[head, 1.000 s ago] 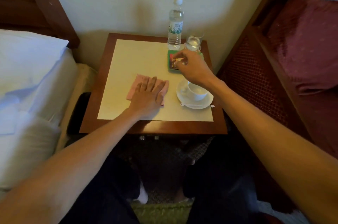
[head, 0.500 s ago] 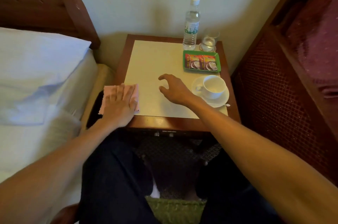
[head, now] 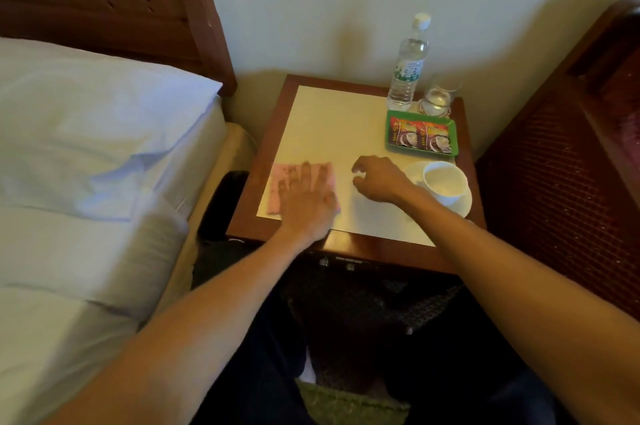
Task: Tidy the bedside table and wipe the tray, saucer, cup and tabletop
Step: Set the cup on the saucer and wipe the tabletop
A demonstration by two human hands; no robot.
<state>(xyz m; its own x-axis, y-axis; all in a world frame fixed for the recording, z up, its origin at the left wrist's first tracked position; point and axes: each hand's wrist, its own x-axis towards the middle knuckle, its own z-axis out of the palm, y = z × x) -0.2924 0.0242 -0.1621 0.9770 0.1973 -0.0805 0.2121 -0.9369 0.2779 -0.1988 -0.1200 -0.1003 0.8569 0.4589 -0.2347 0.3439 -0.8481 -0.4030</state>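
My left hand (head: 304,196) lies flat, fingers spread, on a pink cloth (head: 277,182) at the front left of the cream tabletop (head: 332,123); it is motion-blurred. My right hand (head: 377,178) hovers over the tabletop with curled fingers and holds nothing. Just right of it a white cup (head: 446,182) stands on a white saucer (head: 465,204). Behind them a small green tray (head: 453,147) holds two red sachets (head: 420,135).
A water bottle (head: 408,67) and a drinking glass (head: 440,97) stand at the table's back right corner. A bed with white pillows (head: 86,133) lies to the left, a dark wooden cane-backed chair (head: 561,175) to the right. My legs are under the table's front edge.
My right hand left the tray and came back to the tabletop. My left hand slid the cloth to the table's left edge, then a little back inward.
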